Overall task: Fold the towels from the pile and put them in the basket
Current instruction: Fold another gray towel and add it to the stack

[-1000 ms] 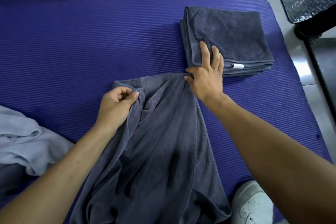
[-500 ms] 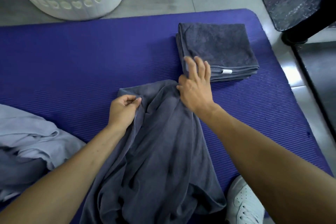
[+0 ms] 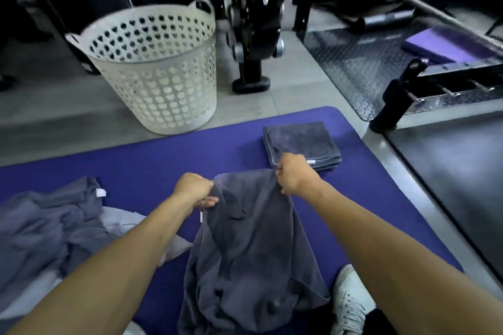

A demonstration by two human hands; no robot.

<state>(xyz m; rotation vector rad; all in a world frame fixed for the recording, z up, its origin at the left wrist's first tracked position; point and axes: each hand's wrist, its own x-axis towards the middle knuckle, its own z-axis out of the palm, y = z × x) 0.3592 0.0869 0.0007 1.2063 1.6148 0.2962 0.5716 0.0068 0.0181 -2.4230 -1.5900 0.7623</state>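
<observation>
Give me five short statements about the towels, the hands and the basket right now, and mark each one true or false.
1. Both hands grip the top edge of the dark grey towel, the left hand and the right hand one at each end. True.
2. The folded towel lies inside the white basket. False: it lies on the purple mat, apart from the basket.
3. The basket stands on the floor beyond the mat. True.
4. The pile of unfolded towels lies to the person's right. False: it lies to the left.
5. A white shoe shows at the lower right. True.
</observation>
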